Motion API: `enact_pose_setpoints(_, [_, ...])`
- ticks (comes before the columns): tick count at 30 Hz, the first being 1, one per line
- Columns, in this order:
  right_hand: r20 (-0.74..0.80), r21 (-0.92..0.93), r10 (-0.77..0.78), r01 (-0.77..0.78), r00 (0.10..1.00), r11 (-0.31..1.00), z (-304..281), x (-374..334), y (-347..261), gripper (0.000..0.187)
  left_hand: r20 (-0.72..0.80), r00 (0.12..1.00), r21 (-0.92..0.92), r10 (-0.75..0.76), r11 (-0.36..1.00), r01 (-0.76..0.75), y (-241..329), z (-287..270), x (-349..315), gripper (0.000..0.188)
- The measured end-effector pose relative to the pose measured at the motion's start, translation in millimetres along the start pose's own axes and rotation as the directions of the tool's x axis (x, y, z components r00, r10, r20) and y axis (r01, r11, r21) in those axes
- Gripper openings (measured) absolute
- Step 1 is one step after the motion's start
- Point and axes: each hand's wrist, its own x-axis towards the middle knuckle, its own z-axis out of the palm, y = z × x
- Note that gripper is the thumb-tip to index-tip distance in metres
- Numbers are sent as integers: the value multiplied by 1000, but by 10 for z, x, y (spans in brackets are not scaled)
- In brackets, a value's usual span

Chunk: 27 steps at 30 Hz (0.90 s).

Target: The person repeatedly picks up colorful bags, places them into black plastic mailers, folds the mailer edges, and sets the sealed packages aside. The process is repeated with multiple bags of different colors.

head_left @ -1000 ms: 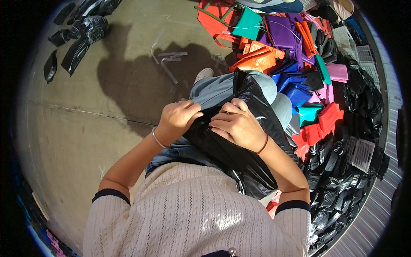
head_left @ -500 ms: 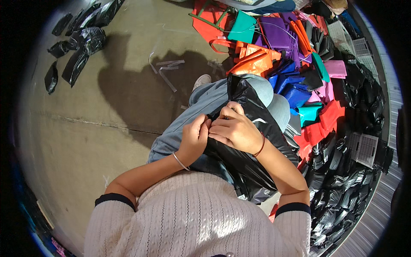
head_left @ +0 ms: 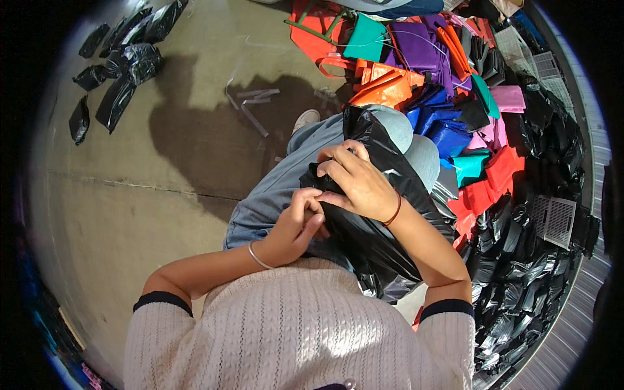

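Note:
A black plastic bag [head_left: 377, 237] lies across my lap, its upper end standing up by my knees. My right hand [head_left: 357, 182] rests over the bag's upper part, fingers bent onto the film and thumb toward my left hand. Black film shows between the right thumb and forefinger. Close beside it, my left hand [head_left: 296, 227] is closed at the bag's near-left edge, its curled fingers meeting the right thumb. What lies under the fingertips is partly hidden.
Folded orange [head_left: 387, 88], purple [head_left: 419, 49], blue [head_left: 448, 133] and red pieces [head_left: 500, 172] are heaped to the right. Beyond them lie many black plastic packages [head_left: 513, 279] and a grey plastic basket [head_left: 552, 221]. Several black packages [head_left: 142, 62] and tape strips [head_left: 257, 97] lie on the floor.
My right hand's fingers have spread and lifted a little away from the left hand. My left hand has moved slightly down and toward me, still by the bag.

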Motion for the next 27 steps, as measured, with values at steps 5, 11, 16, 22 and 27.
enact_pose_setpoints(5, [7,47,15,-15,1000,999,-10,-8,13,51,-275,956,128,101,989,-68,-58,-298,103,23])
enact_pose_setpoints(11, [-30,84,39,-37,999,996,18,-6,18,58,-77,985,-8,-156,988,155,-307,-316,296,59])
enact_pose_setpoints(16, [-8,87,55,-54,998,995,30,-23,35,58,59,991,200,120,971,-129,-397,-191,168,66])
enact_pose_setpoints(22, [-57,82,40,-35,998,996,21,-10,16,57,197,961,296,196,922,-249,-312,-276,203,72])
enact_pose_setpoints(27, [-25,72,12,-11,1000,997,-49,1,0,58,111,966,254,233,933,-255,-196,-371,172,56])
